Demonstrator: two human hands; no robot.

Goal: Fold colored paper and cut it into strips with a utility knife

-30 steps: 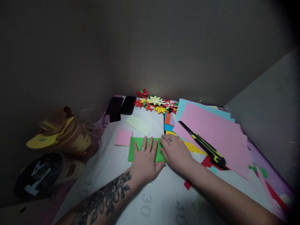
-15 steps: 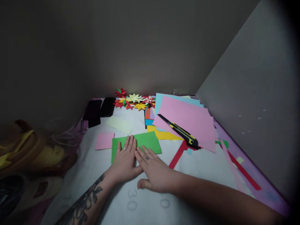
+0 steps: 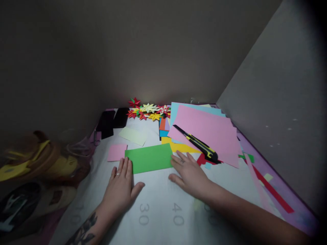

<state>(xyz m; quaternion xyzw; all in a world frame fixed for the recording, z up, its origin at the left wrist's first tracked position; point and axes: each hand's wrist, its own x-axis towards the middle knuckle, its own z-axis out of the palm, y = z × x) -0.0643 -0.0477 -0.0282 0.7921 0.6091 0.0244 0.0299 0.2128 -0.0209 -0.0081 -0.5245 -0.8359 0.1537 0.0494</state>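
A green paper rectangle (image 3: 149, 159) lies flat on the white numbered mat (image 3: 158, 195), its long side across my view. My left hand (image 3: 121, 183) rests over its left end with fingers stretched out and thumb spread to the right. At the opposite end, the fingertips of my right hand (image 3: 190, 173) touch the right edge, fingers extended. Neither hand grips anything. A small pink paper square (image 3: 117, 152) is just beyond my left fingertips. Beyond my right hand, a black and yellow utility knife (image 3: 198, 144) lies on a pink sheet (image 3: 212, 131).
Folded paper stars (image 3: 148, 109) are grouped at the back by the wall. Two dark phone-like slabs (image 3: 120, 117) and scissors (image 3: 96, 137) lie back left, near a pale green paper piece (image 3: 133, 135). Red strips (image 3: 276, 192) run along the right. A brown and yellow item (image 3: 51, 163) stands left.
My hands have moved apart from the middle of the green paper to its two ends. More of the paper's surface now shows. The view has shifted slightly.
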